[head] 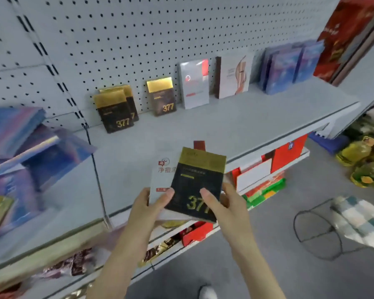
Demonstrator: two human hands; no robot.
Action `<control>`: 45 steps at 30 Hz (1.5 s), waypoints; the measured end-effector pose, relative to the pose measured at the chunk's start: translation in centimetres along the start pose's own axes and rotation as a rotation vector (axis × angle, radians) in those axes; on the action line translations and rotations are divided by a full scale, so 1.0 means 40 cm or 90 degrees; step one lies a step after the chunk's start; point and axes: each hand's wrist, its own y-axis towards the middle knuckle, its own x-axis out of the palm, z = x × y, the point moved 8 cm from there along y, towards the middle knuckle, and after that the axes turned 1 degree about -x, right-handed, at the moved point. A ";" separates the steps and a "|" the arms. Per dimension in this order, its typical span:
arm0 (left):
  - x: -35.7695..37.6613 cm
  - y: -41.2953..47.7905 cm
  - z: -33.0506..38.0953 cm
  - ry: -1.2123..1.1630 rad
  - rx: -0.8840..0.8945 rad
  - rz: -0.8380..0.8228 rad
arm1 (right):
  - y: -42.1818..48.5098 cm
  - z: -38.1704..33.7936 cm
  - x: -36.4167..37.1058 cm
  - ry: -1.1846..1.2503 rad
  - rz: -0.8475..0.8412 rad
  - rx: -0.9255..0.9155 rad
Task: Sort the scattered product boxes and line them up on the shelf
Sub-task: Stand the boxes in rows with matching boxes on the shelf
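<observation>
**Head view.** The left grip (pixel 151 203) and right grip (pixel 222 201) are together grasping a small stack at lower centre of the frame. A black 377 box (pixel 197 182) is lying on top, and a white box (pixel 162 175) is showing beneath it at the left. A dark red edge (pixel 199 145) is peeking out above; what it belongs to cannot be told. Each thumb is pressing on the 377 box's face, while the fingers are mostly hiding behind the stack. The box's long axis is running up the frame, gold end away from the person and leaning slightly right. Its matches are standing upright against the pegboard (pixel 138 39) at the back of the shelf (pixel 203 130), up and left of the grips. They are a pair (pixel 115 111) and a single one (pixel 162 97) to its right, with a gap between. The left grip is sitting nearer that group, so the coming placement is probably calling for a forward, leftward reach.
</observation>
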 end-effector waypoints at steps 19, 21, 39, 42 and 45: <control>-0.234 0.261 0.109 -0.104 0.117 0.448 | 0.720 -0.118 0.207 0.065 -0.238 0.024; -0.261 0.269 0.117 -0.090 0.129 0.461 | 0.786 -0.131 0.256 0.058 -0.242 -0.011; -0.218 0.292 0.083 -0.099 0.118 0.410 | 0.994 -0.150 0.304 -0.244 -0.063 -0.184; -0.217 0.297 0.086 -0.089 0.124 0.410 | 0.996 -0.131 0.306 -0.260 -0.064 -0.172; -0.204 0.311 0.087 -0.088 0.128 0.409 | 0.988 -0.116 0.290 -0.210 -0.076 -0.135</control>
